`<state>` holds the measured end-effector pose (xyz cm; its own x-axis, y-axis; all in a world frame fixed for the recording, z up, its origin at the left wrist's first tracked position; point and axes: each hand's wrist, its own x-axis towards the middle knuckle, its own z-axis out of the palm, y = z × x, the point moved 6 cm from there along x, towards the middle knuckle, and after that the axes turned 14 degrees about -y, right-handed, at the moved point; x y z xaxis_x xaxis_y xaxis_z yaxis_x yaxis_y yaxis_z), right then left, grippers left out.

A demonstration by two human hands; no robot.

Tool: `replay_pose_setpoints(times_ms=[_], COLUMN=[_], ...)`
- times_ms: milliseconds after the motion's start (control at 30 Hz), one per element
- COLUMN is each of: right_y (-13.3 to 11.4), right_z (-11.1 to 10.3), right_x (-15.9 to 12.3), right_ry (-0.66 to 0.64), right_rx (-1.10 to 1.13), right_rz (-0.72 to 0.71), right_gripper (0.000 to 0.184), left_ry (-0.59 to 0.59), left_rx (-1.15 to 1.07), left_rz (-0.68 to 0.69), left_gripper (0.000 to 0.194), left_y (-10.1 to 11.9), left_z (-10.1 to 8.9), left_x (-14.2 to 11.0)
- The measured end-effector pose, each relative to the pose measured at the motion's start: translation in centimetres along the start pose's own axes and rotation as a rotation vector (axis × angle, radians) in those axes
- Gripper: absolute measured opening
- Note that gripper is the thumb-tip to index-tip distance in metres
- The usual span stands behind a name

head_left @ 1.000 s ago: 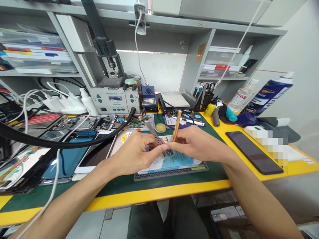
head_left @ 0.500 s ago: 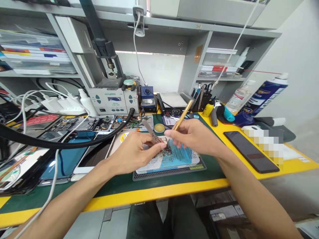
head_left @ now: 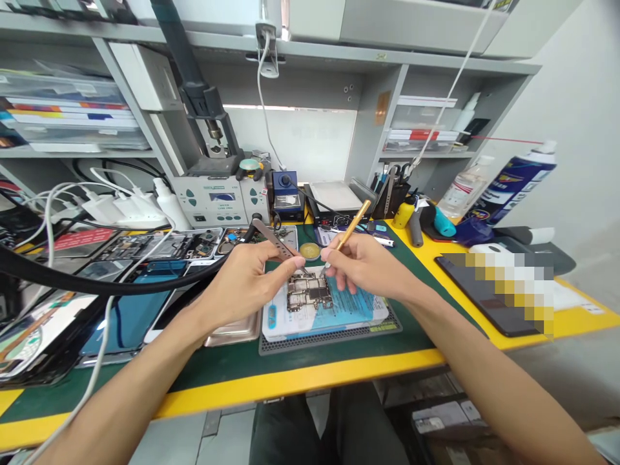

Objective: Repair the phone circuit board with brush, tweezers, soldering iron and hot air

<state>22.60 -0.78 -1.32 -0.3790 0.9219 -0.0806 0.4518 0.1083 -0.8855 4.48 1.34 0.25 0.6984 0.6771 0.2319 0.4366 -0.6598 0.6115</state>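
A phone circuit board (head_left: pixel 310 296) lies on a white-and-blue printed pad (head_left: pixel 358 316), which rests on a dark perforated mat (head_left: pixel 276 349). My left hand (head_left: pixel 254 274) pinches grey metal tweezers (head_left: pixel 277 240), their tips pointing down at the board's upper edge. My right hand (head_left: pixel 363 265) holds a gold pen-shaped tool (head_left: pixel 356 223) like a pencil. Its small silver tip is close to the board's upper right corner; I cannot tell whether it touches. Just beyond the hands is a small round yellowish tin (head_left: pixel 310 250).
Opened phones and parts (head_left: pixel 135 303) cover the left side, crossed by a thick black hose (head_left: pixel 145 284) and a white cable. A rework station (head_left: pixel 220 200) stands behind. At the right are a black phone (head_left: pixel 489 294), a blue spray can (head_left: pixel 513 187) and a clear bottle (head_left: pixel 467 187).
My left hand has shifted left and up with the tweezers, uncovering the board. The gold tool has tilted from nearly upright to a slant, and its tip is now down by the board.
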Motion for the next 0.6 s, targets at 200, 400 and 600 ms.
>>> replay_pose_setpoints(times_ms=[200,400,600], right_y=[-0.3,-0.8,-0.4], right_z=[0.7,1.3,1.3], right_x=[0.1,0.0,0.2], right_ry=[0.049,0.092,0.096], right_rx=[-0.138,-0.297,-0.312], right_rz=[-0.081,-0.119,-0.108], right_gripper=[0.036,0.037,0.036], left_ry=[-0.055,-0.080,-0.041], left_rx=[0.061,0.031,0.048], left_rz=[0.040,0.039,0.060], left_gripper=[0.036,0.035,0.038], left_y=[0.3,0.2,0.2], left_z=[-0.1,0.4,0.5], left_x=[0.2,0.1,0.1])
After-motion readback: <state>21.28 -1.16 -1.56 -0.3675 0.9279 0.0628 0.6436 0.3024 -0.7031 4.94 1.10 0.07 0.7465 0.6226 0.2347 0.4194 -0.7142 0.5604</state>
